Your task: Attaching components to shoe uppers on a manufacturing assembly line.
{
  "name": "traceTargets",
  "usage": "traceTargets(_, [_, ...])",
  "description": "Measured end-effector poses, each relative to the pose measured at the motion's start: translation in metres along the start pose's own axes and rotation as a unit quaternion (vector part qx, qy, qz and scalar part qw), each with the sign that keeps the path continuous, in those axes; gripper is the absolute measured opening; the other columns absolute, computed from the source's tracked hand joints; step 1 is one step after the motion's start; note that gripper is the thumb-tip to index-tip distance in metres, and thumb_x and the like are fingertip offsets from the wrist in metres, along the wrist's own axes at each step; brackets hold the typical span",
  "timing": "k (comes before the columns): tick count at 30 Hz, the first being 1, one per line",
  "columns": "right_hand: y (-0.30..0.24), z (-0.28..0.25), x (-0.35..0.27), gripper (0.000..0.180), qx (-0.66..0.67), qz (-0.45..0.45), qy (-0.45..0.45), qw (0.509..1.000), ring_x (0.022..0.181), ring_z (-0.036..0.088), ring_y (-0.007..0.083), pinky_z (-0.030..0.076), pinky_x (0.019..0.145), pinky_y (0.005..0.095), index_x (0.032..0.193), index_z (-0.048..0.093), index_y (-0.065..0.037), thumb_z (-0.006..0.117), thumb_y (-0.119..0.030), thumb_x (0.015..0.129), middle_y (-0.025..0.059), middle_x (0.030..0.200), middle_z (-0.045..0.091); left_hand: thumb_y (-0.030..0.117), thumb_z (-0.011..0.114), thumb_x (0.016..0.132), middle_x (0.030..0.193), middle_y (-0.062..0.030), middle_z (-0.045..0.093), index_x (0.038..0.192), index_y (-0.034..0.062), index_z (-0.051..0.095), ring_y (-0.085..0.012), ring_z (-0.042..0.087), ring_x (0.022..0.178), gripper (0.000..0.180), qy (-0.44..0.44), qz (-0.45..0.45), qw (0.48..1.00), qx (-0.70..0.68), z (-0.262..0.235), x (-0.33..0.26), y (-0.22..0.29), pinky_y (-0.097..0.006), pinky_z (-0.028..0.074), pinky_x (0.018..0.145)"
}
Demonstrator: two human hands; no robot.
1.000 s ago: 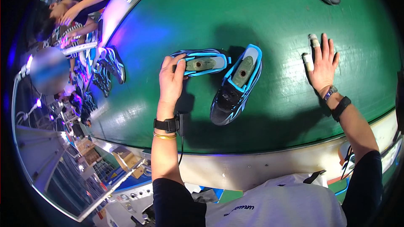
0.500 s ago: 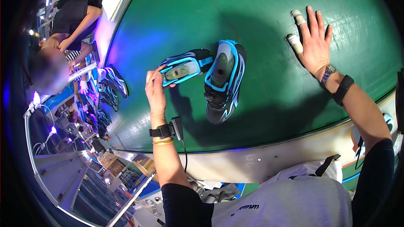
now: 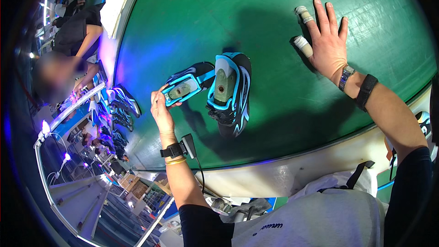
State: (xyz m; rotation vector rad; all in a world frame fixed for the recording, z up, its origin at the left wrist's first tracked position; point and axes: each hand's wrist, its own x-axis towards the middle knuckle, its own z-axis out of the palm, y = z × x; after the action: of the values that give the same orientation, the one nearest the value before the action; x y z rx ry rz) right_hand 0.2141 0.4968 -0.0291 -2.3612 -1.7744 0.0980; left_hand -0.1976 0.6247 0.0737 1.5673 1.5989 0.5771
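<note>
Head view: left hand (image 3: 161, 110) grasps the blue-black shoe (image 3: 188, 86) at its heel end; long axis runs up-right toward the second shoe (image 3: 230, 92), touching it. Farther right, right hand (image 3: 330, 41) lies flat, released, on the green surface (image 3: 274, 0).

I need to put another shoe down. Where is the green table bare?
Bare green table lies between the upright black-and-blue shoe and the right hand, and above both shoes. It is crowded where the left hand grips the tilted shoe.
</note>
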Motion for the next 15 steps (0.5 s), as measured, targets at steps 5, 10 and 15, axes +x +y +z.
traceTargets(5, [0.000, 0.000, -0.001, 0.065, 0.002, 0.003, -0.014, 1.000, 0.144, 0.015, 0.0389, 0.017, 0.107, 0.0692, 0.144, 0.039, -0.018, 0.056, -0.049, 0.090, 0.0145, 0.156, 0.017, 0.037, 0.046, 0.101, 0.078, -0.0086, 0.060, 0.098, -0.0016, 0.059, -0.0153, 0.060, 0.061, 0.041, 0.093, -0.056, 0.994, 0.001, -0.010, 0.024, -0.003, -0.030, 0.056, 0.052])
traceTargets(10, [-0.002, 0.001, 0.000, 0.068, 0.019, 0.002, -0.004, 1.000, 0.145, 0.013, 0.0391, 0.015, 0.107, 0.0704, 0.146, 0.035, -0.022, 0.058, -0.049, 0.089, 0.0147, 0.157, 0.016, 0.043, 0.048, 0.099, 0.083, -0.0132, 0.060, 0.100, -0.0024, 0.054, -0.0210, 0.062, 0.066, 0.046, 0.209, -0.130, 0.958, -0.148, -0.038, 0.078, 0.011, -0.037, 0.060, 0.063])
traceTargets(15, [-0.004, -0.005, 0.001, 0.069, 0.015, 0.007, -0.011, 1.000, 0.145, 0.012, 0.0390, 0.014, 0.108, 0.0704, 0.147, 0.035, -0.023, 0.059, -0.049, 0.088, 0.0145, 0.157, 0.016, 0.047, 0.052, 0.097, 0.116, -0.0159, 0.061, 0.138, 0.0051, 0.045, -0.0232, 0.063, 0.098, 0.059, 0.066, -0.096, 0.990, -0.083, -0.011, 0.055, 0.014, -0.036, 0.051, 0.086])
